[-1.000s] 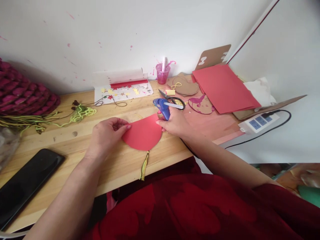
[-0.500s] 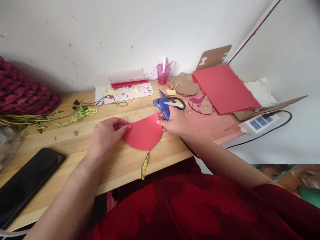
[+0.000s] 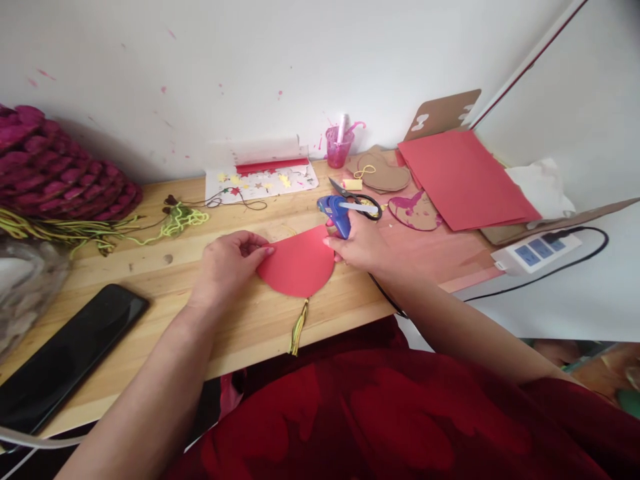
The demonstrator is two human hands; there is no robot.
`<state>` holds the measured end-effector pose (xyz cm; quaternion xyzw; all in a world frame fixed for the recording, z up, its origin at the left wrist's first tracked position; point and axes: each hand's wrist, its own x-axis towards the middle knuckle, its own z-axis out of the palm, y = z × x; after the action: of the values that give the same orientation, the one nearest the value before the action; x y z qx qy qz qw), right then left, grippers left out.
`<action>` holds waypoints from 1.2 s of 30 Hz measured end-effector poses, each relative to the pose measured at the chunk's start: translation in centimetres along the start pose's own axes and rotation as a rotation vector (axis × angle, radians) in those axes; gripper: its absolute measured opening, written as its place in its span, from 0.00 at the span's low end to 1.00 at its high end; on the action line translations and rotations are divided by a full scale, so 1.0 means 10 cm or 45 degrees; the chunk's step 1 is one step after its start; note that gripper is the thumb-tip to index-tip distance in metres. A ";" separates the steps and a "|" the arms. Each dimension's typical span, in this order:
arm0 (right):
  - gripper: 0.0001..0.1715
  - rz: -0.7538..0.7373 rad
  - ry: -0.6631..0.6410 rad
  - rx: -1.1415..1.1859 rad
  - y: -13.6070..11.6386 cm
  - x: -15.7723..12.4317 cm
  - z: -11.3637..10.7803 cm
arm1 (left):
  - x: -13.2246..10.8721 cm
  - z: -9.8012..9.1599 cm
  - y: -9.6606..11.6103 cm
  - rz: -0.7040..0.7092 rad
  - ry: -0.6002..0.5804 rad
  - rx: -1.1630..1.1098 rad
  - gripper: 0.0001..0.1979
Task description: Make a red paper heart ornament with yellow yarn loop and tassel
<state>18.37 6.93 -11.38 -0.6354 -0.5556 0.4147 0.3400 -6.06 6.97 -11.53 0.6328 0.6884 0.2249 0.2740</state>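
A rounded red paper piece (image 3: 297,262) with a straight upper edge lies between my hands at the front of the table. From its lower edge hangs a green and yellow tassel (image 3: 299,327). My left hand (image 3: 235,263) pinches the paper's left corner between thumb and fingers. Wrapped round a blue hot glue gun (image 3: 340,212), my right hand (image 3: 363,243) also touches the paper's upper right corner with its thumb. A white glue stick shows at the back of the gun. Just behind the gun lie black-handled scissors (image 3: 370,205), partly hidden.
Red sheets (image 3: 470,183) and cardboard cutouts (image 3: 380,173) lie at the right, near a power strip (image 3: 537,252). A pink cup (image 3: 339,147) stands by the wall. Left are a phone (image 3: 75,353), tangled yarn (image 3: 183,219) and a magenta woven object (image 3: 65,173). Star stickers (image 3: 260,183) lie behind.
The whole view has shifted, so things appear farther right. Both hands keep their holds on the paper and the glue gun, with no clear movement relative to the table.
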 end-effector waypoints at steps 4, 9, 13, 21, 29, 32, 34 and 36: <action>0.20 0.029 -0.009 0.006 -0.04 -0.02 -0.01 | 0.01 0.01 -0.03 0.024 -0.024 -0.004 0.13; 0.17 0.039 -0.019 -0.038 -0.05 -0.02 -0.02 | 0.01 0.01 -0.03 0.027 -0.029 -0.019 0.11; 0.17 0.033 -0.013 -0.035 -0.02 -0.01 -0.02 | 0.01 0.01 -0.03 0.041 -0.034 -0.010 0.10; 0.18 -0.156 0.049 -0.221 0.12 0.03 0.00 | 0.00 0.03 -0.05 0.061 -0.036 -0.030 0.10; 0.15 -0.193 0.070 -0.235 0.13 0.03 0.00 | -0.01 0.05 -0.04 0.085 -0.013 0.000 0.10; 0.16 -0.159 0.068 -0.207 0.13 0.03 0.01 | 0.00 0.03 -0.07 0.092 -0.016 0.002 0.11; 0.17 -0.112 0.055 -0.154 0.11 0.02 0.01 | -0.01 0.01 -0.09 0.100 -0.015 0.002 0.13; 0.17 -0.029 0.048 -0.061 0.09 0.00 0.01 | -0.05 -0.01 -0.09 0.164 0.056 0.032 0.13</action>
<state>18.67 6.83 -12.22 -0.6446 -0.5661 0.3853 0.3399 -6.77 6.36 -11.95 0.6741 0.6549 0.2472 0.2358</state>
